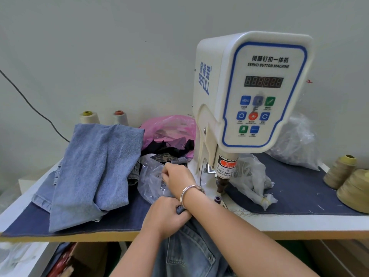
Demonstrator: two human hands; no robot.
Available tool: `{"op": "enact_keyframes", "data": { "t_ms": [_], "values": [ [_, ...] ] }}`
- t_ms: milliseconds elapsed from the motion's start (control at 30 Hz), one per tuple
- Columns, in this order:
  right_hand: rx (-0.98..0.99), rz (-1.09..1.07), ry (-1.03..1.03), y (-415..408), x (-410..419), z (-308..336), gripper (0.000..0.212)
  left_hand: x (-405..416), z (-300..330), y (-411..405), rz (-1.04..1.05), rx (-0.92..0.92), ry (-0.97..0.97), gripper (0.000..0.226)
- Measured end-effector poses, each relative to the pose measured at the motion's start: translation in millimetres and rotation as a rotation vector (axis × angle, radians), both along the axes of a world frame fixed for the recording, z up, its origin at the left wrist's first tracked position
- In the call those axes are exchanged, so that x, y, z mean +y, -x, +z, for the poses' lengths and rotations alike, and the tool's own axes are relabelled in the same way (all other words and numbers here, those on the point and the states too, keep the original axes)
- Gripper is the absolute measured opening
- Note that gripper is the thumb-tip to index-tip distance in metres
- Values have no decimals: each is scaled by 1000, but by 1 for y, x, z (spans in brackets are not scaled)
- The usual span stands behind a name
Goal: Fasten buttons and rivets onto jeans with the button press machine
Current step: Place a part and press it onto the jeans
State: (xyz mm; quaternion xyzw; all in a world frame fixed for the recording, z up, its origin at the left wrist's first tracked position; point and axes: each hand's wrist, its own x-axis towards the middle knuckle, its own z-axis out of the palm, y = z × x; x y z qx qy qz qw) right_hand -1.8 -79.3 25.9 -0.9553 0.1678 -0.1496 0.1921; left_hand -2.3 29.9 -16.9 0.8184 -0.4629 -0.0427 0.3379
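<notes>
Jeans (191,254) hang below your hands; your left hand (165,216) grips their bunched waistband at the table edge. Your right hand (177,179), crossed above it, pinches into a clear bag (151,182), probably for hardware. Just right of that hand sits the punch (220,185): fingers could be crushed if it fires early. Its label warns "TAKE CARE OF YOUR FINGER"; beyond, the machine (253,90) reads "SERVO BUTTON MACHINE", "BEFULL".
</notes>
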Motion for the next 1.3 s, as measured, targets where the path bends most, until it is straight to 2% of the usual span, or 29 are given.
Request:
{"op": "enact_keyframes", "data": {
  "t_ms": [67, 167, 233, 333, 467, 567, 833, 1100, 1300],
  "values": [
    [-184, -32, -255, 19, 6, 2, 10, 1, 0, 0, -16, 14, 23, 32],
    [-393, -19, -463, 54, 20, 7, 16, 1, 2, 1, -27, 18, 53, 30],
    [-448, 19, -600, 84, 29, 8, 23, 1, 3, 2, -47, 3, 44, 23],
    [-484, 12, -707, 134, 32, 2, 23, 1, 0, 2, -51, -22, 19, 26],
    [-543, -164, -854, 179, 10, -4, 9, -1, 1, 2, 7, -4, -2, 30],
    [-585, -295, -950, 180, -12, -1, 6, -1, 2, 4, 5, 2, -4, 30],
    [-451, -186, -876, 158, -33, -8, 13, 0, 2, 3, 8, 6, -2, 30],
    [-439, -89, -468, 159, -38, -14, 28, -1, 3, 4, 14, -15, -9, 30],
    [-459, -73, -393, 159, -38, -15, 31, -1, 2, 4, 12, -17, -14, 29]
  ]
}}
